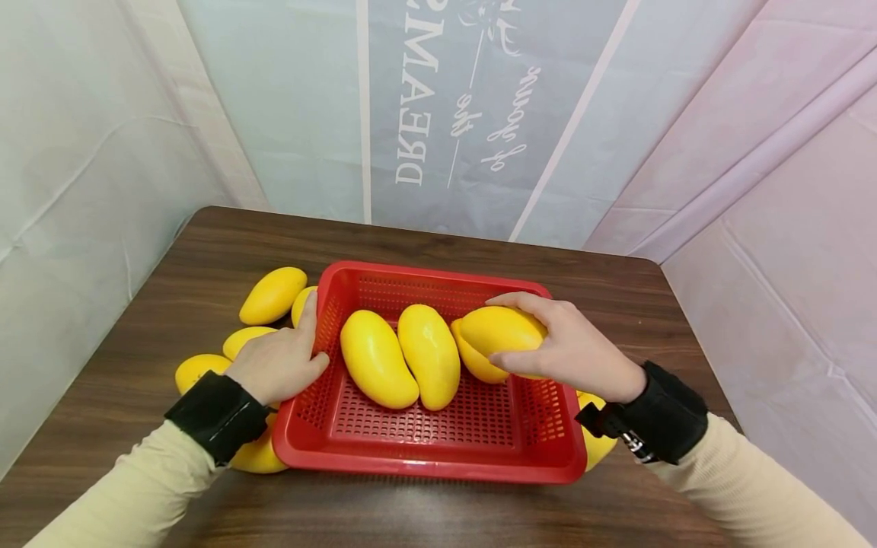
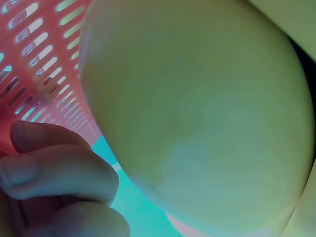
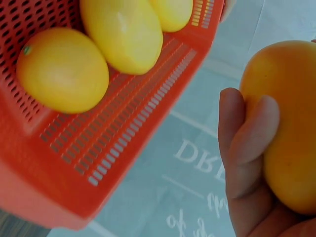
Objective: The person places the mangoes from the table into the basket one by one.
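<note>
My right hand (image 1: 575, 342) grips a yellow mango (image 1: 503, 331) over the right part of the red plastic basket (image 1: 432, 473). In the right wrist view, the fingers (image 3: 247, 148) curl round that mango (image 3: 296, 123), apart from the basket wall. My left hand (image 1: 281, 365) holds the basket's left rim, with curled fingers (image 2: 59, 168) against its slotted outer side in the left wrist view. Inside the basket lie a left mango (image 1: 378, 359), a middle mango (image 1: 429, 358) and a right mango (image 1: 483, 365), partly hidden behind the held one.
Several mangoes lie on the dark wooden table (image 1: 438, 517) left of the basket, including an upper mango (image 1: 272, 295) and one by my wrist (image 1: 199, 369). Another mango (image 1: 596, 434) shows at the basket's right side. A printed curtain (image 1: 438, 114) hangs behind the table.
</note>
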{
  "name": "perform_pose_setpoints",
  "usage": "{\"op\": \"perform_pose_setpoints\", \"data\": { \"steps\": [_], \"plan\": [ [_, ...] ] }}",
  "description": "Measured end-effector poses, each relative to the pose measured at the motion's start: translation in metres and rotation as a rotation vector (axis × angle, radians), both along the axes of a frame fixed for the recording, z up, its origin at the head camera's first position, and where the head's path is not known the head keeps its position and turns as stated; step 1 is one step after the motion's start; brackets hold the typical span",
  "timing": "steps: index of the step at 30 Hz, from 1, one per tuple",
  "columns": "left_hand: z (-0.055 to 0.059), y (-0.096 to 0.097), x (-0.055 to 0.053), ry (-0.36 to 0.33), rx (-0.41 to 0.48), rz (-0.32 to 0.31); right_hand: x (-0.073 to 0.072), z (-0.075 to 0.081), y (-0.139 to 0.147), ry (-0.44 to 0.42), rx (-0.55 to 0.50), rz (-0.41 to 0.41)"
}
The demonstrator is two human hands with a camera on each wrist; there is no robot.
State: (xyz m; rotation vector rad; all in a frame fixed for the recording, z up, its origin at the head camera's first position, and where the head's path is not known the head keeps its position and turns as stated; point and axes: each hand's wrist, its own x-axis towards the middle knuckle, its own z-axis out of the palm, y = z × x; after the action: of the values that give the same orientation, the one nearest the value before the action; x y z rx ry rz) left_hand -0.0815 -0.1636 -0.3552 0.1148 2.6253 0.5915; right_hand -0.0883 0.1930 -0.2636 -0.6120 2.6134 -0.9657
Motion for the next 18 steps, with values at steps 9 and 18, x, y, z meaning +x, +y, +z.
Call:
{"op": "perform_pose_setpoints", "data": {
  "steps": [9,18],
  "plan": [
    [0.001,0.000,0.000,0.014,-0.006,-0.006,0.004,-0.014,-0.023,-0.014,-0.031,0.081],
    [0.001,0.000,0.000,0.009,-0.009,-0.006,0.006,-0.034,-0.037,-0.025,-0.001,0.164]
  ]
}}
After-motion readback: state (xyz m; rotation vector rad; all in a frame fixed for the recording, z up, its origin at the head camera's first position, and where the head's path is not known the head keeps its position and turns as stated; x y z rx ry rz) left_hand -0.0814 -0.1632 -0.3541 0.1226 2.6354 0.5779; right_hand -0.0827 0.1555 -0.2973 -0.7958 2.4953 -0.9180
